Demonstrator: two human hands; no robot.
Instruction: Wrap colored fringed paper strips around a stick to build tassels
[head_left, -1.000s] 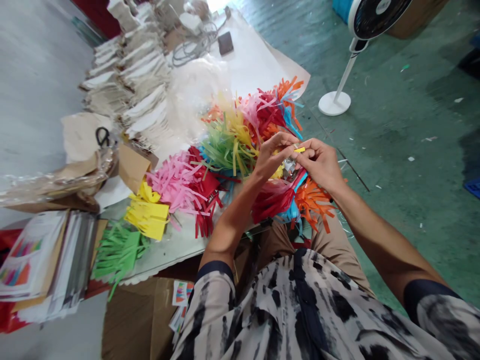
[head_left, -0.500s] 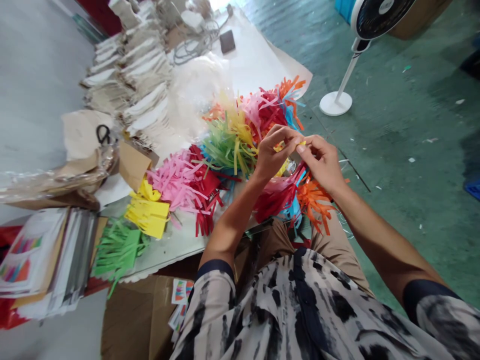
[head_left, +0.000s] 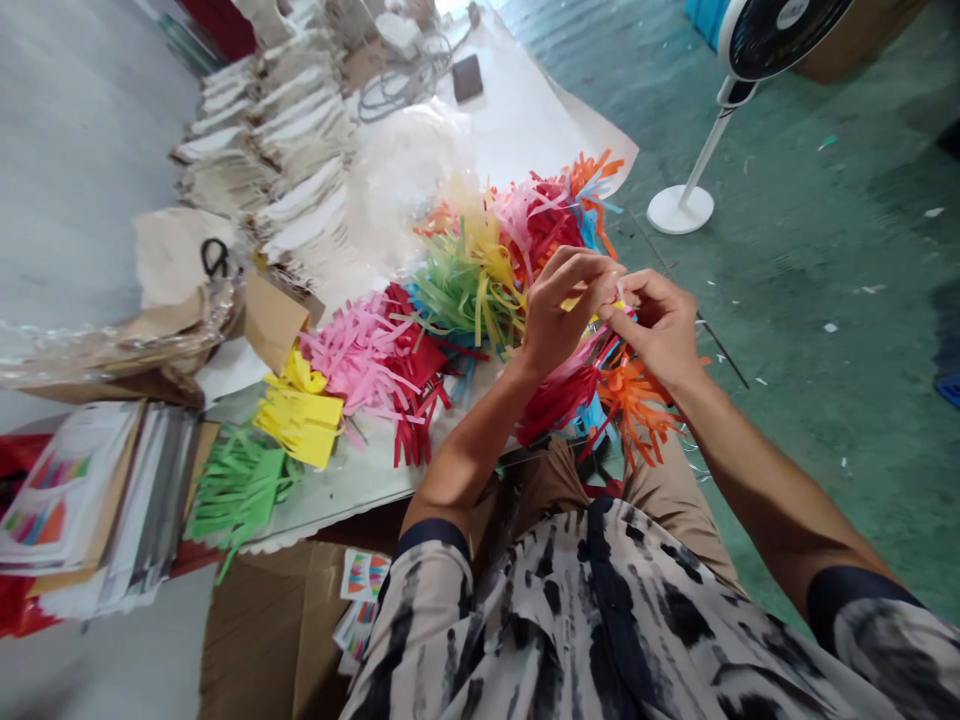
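Yellow paper, in one narrow strip (head_left: 591, 304), is pinched at the centre of the view, above a heaped table. Two hands are seen. The left hand (head_left: 559, 310) and the right hand (head_left: 652, 335) are brought together, their fingers closed on the strip from either side, so that the hands meet at the fingertips. The strip is held just above a mass of fringed paper bunches (head_left: 480, 290), spread across the table top (head_left: 352, 490) in six colours: yellow, green, pink, red, blue and orange. Red, blue and orange fringes are lying directly beneath the hands, while one yellow bunch (head_left: 300, 420) and one green bunch (head_left: 240, 490) are placed apart toward the left.

One pair of black-handled scissors (head_left: 215, 257) is laid on brown paper farther up the table. Two long rows of cream folded bundles (head_left: 277, 140) are stacked beyond it, and one coil of grey cable (head_left: 397, 90) is seen past them. One stack of printed colour sheets (head_left: 75, 510) is set at the lower left, and one cardboard box (head_left: 262, 630) is placed below the table edge. One white pedestal fan (head_left: 780, 35) is stood on the green floor (head_left: 825, 330) to the right.
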